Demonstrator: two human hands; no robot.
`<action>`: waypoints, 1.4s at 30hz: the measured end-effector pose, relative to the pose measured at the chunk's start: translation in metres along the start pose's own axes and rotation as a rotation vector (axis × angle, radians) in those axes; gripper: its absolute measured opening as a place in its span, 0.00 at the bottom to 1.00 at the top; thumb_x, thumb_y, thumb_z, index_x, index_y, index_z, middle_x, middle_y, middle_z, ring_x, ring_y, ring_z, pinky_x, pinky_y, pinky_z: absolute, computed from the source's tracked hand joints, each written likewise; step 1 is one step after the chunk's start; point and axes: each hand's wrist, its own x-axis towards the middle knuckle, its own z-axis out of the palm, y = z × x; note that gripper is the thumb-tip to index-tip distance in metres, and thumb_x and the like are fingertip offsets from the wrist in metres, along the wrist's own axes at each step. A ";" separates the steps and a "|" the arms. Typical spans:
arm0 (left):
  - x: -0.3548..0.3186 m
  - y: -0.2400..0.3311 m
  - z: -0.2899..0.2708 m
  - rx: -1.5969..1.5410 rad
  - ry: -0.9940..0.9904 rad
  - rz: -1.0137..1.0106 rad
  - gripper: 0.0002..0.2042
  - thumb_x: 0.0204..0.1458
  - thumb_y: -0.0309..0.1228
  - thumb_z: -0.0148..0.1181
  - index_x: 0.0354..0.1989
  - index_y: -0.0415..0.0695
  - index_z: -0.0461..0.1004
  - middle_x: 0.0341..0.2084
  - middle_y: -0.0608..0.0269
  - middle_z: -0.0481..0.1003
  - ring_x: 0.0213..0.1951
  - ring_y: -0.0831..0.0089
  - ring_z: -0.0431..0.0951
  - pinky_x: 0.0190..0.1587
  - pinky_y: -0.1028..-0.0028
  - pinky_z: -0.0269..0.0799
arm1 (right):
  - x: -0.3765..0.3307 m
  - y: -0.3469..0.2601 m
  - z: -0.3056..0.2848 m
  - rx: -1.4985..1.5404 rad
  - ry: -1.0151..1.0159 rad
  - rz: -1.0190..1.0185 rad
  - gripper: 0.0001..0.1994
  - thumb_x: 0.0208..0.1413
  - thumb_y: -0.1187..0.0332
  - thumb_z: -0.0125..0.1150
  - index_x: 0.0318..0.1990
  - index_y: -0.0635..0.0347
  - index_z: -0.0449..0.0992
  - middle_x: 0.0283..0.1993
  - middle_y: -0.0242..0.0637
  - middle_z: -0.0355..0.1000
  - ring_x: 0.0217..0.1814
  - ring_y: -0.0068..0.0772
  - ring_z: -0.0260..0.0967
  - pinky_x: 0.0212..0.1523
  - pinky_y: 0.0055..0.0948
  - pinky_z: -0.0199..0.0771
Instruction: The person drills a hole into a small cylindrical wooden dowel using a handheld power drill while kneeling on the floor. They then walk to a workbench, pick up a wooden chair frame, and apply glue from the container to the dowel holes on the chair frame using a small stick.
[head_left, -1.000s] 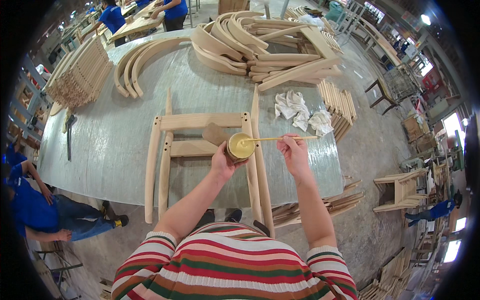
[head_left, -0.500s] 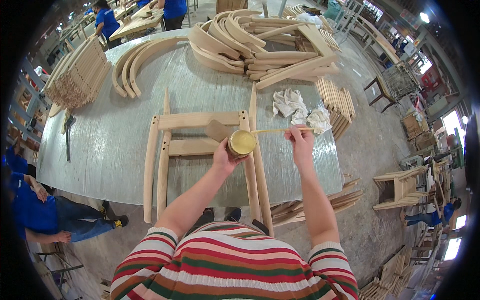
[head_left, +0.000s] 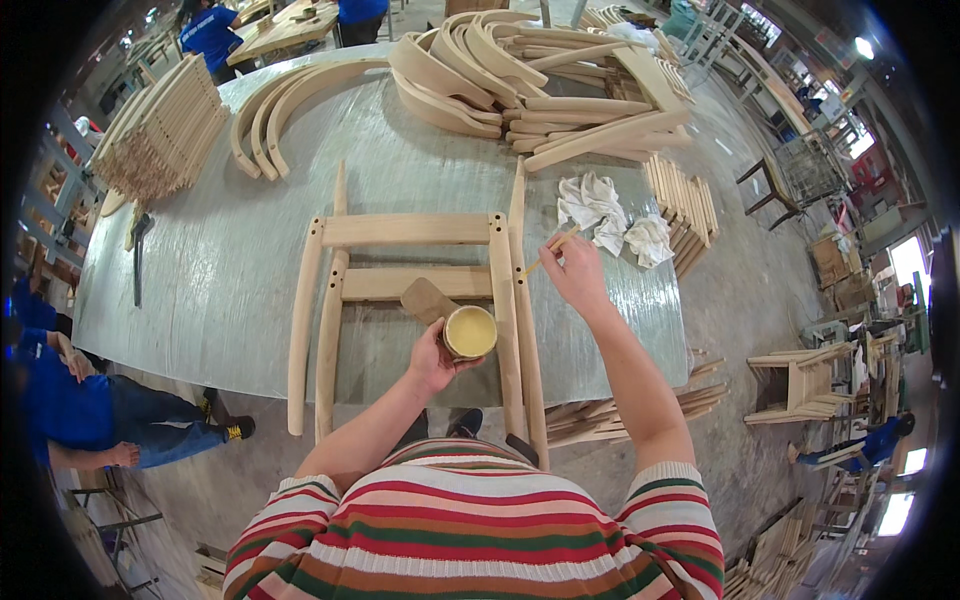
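Note:
My left hand [head_left: 432,358] is wrapped round a small round pot [head_left: 470,332] of pale yellow paste, probably glue. A flat brown paddle-shaped piece [head_left: 427,300] juts out beside the pot; how it is held is hidden. Between the fingertips of my right hand [head_left: 578,272] is a thin stick [head_left: 535,266], its lower tip at the holes in the rightmost wooden leg [head_left: 522,300]. Below the pot lies a pale wooden chair frame [head_left: 405,229], with two crosspieces joining its legs and dark holes near the joints.
Crumpled white rags [head_left: 592,203] lie right of the frame on the covered table [head_left: 220,300]. Curved wooden parts [head_left: 450,80] are heaped at the back, with a stack of slats [head_left: 165,130] at far left. A black tool [head_left: 140,255] lies left. A person in blue [head_left: 70,420] is at left.
My left hand has brought the pot down toward me. My right hand has moved left, and the stick has gone from the pot's rim to the rightmost leg, now pointing downward.

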 end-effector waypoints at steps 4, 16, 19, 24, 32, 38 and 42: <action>-0.002 0.001 -0.004 -0.016 -0.005 0.013 0.22 0.58 0.44 0.30 0.51 0.42 0.62 0.47 0.52 0.67 0.47 0.55 0.69 0.48 0.53 0.67 | -0.001 0.003 0.008 -0.025 -0.011 -0.004 0.07 0.46 0.68 0.57 0.24 0.61 0.69 0.21 0.36 0.68 0.25 0.35 0.66 0.29 0.33 0.61; -0.007 0.000 -0.013 -0.061 0.008 0.021 0.20 0.57 0.43 0.34 0.51 0.44 0.63 0.46 0.53 0.69 0.46 0.54 0.70 0.47 0.51 0.68 | -0.003 0.013 0.020 0.043 -0.028 0.099 0.07 0.46 0.65 0.57 0.26 0.58 0.70 0.21 0.35 0.68 0.25 0.37 0.65 0.32 0.36 0.59; -0.009 0.000 -0.012 -0.071 0.016 0.010 0.20 0.57 0.42 0.33 0.51 0.44 0.63 0.46 0.54 0.68 0.46 0.53 0.70 0.47 0.51 0.68 | 0.005 0.014 0.018 0.045 -0.001 0.089 0.07 0.46 0.65 0.57 0.26 0.58 0.70 0.21 0.34 0.68 0.25 0.37 0.65 0.32 0.36 0.59; -0.012 0.001 -0.014 -0.055 0.002 0.017 0.22 0.58 0.43 0.31 0.52 0.42 0.61 0.47 0.52 0.67 0.47 0.53 0.69 0.49 0.50 0.66 | 0.010 0.015 0.024 0.023 0.001 0.123 0.07 0.47 0.65 0.57 0.27 0.57 0.70 0.21 0.34 0.68 0.26 0.37 0.66 0.33 0.36 0.60; -0.014 0.000 -0.022 -0.055 0.018 0.032 0.20 0.57 0.42 0.32 0.51 0.44 0.62 0.46 0.54 0.69 0.47 0.53 0.70 0.48 0.49 0.66 | 0.007 0.020 0.037 0.028 -0.079 0.137 0.08 0.47 0.63 0.57 0.26 0.58 0.70 0.20 0.37 0.68 0.27 0.39 0.66 0.33 0.38 0.61; -0.017 -0.001 -0.011 -0.031 0.008 0.026 0.20 0.58 0.41 0.31 0.51 0.41 0.61 0.46 0.52 0.68 0.46 0.52 0.70 0.47 0.50 0.67 | 0.012 0.019 0.028 -0.010 -0.108 0.132 0.10 0.47 0.63 0.56 0.23 0.59 0.70 0.21 0.39 0.68 0.26 0.41 0.67 0.31 0.39 0.62; -0.020 0.003 -0.002 0.001 -0.046 0.041 0.20 0.57 0.40 0.32 0.50 0.41 0.61 0.46 0.52 0.68 0.46 0.54 0.70 0.46 0.50 0.68 | 0.015 0.017 0.013 0.055 -0.247 -0.003 0.07 0.45 0.67 0.56 0.23 0.60 0.71 0.22 0.40 0.69 0.27 0.43 0.67 0.31 0.37 0.64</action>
